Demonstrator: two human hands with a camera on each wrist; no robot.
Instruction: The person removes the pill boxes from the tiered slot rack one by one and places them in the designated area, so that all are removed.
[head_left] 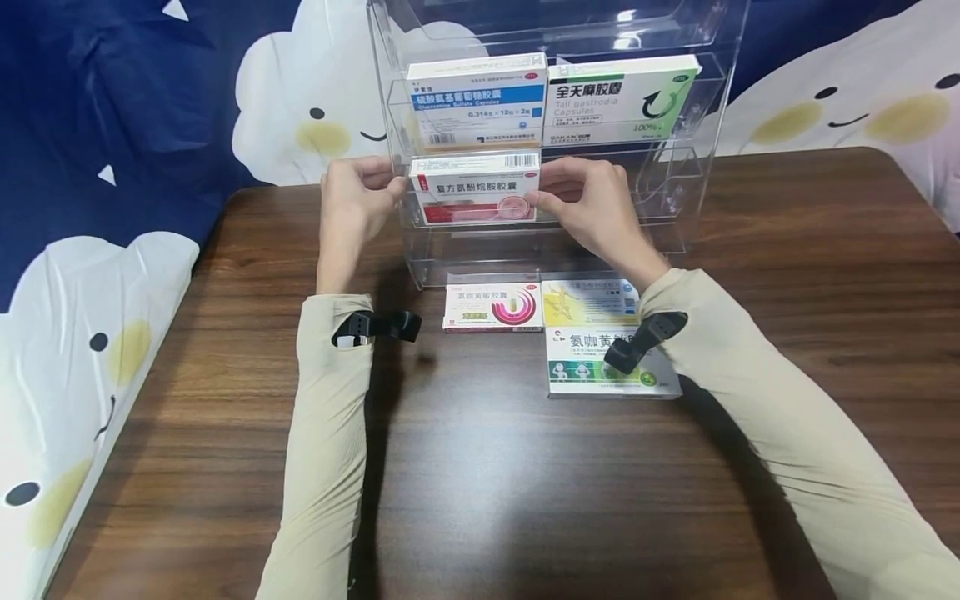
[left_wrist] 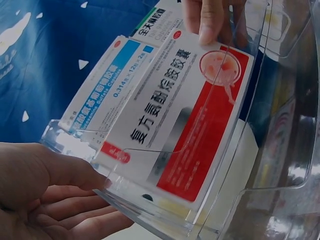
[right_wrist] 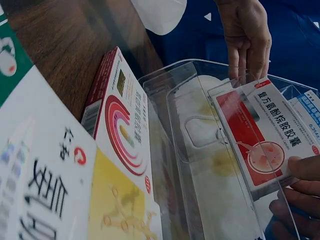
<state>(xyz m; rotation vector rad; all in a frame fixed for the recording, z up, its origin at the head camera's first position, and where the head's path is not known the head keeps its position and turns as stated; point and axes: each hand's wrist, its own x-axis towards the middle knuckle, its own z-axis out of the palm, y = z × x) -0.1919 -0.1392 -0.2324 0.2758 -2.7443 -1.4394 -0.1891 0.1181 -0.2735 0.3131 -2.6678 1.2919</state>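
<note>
In the head view the top of the clear rack (head_left: 480,246) runs off the upper edge, and the black band (head_left: 626,354) at the right wrist covers part of the lettering on the white-and-green box (head_left: 585,372). Some fingers of the right hand (head_left: 600,204) lie hidden behind the red-and-white box (head_left: 476,193), while the right wrist view cuts that hand off at its right edge and the white-and-green box at its left. The left wrist view's left border crops the left hand (left_wrist: 55,192), and the head view's finest print is too small to read.

The gripped box (head_left: 474,193) is white and red, both sleeves (head_left: 324,450) beige.
</note>
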